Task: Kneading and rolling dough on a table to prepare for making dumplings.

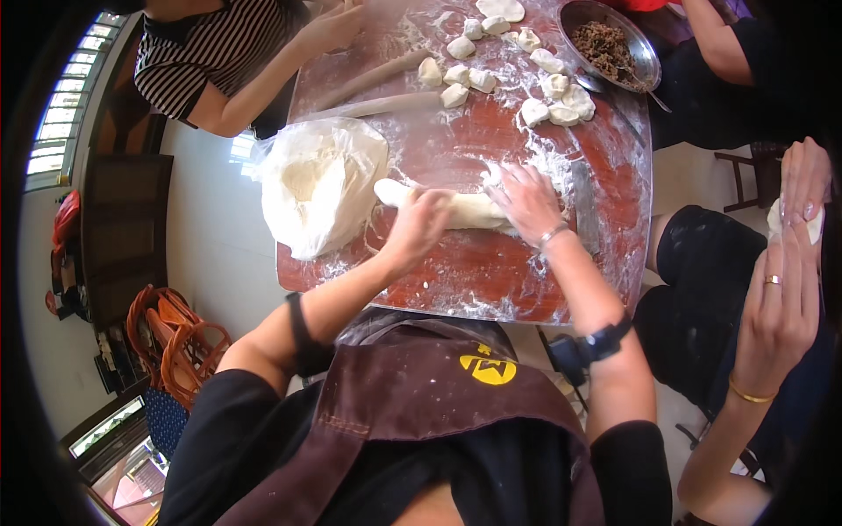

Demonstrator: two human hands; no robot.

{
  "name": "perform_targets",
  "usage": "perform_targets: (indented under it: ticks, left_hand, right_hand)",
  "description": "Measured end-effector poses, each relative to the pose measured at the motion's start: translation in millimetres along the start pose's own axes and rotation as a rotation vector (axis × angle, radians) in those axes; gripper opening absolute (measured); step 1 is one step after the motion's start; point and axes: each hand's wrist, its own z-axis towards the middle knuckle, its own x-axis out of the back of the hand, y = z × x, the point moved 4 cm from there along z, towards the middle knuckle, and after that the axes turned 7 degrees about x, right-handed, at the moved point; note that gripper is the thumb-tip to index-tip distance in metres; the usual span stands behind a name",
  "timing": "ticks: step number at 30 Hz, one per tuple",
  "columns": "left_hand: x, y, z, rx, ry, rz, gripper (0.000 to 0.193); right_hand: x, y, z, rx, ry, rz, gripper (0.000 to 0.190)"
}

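Note:
A thick pale dough roll (475, 212) lies crosswise on the floured red table (473, 269) before me. My left hand (419, 220) is curled over its left part, blurred, with the rounded end sticking out past the fingers. Over the right end is my right hand (528, 200), palm down and fingers stretched forward, hiding that end. Loose white flour (549, 164) lies beside the right fingers. An open plastic bag (289, 230) holding flour (309, 177) stands left of the roll. To the right lies a flat grey blade-like strip (584, 207).
Two wooden rolling pins (378, 79) (401, 103) lie beyond the bag. Several dough pieces (455, 77) (562, 105) dot the far table. A metal bowl (643, 52) holds brown filling. People stand at the far left and right; at near right, another person's hands (783, 302) hold dough (816, 227).

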Motion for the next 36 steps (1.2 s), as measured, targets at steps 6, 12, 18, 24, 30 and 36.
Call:
perform_targets:
  ticks: [6, 12, 18, 24, 30, 36]
  left_hand:
    - [-16, -47, -9, -0.537, 0.238, 0.992, 0.062]
    - [-16, -50, 0, -0.385, 0.196, 0.859, 0.068]
    - [35, -13, 67, -0.101, 0.037, 0.412, 0.042]
    - [11, 4, 62, -0.273, 0.139, 0.742, 0.044]
    - [-10, -47, -11, -0.633, 0.183, 1.002, 0.064]
    - [4, -18, 34, -0.440, 0.063, 0.713, 0.065]
  right_hand:
    - [-51, -51, -58, 0.106, 0.043, -0.388, 0.068]
    - [-52, -26, -53, 0.019, -0.045, -0.306, 0.074]
    - [1, 26, 19, -0.273, -0.070, 0.198, 0.056]
    - [1, 10, 38, -0.049, 0.224, -0.121, 0.041]
    - [-56, -36, -78, 0.098, 0.123, -0.294, 0.071]
    - [-18, 4, -30, 0.040, 0.078, -0.252, 0.058]
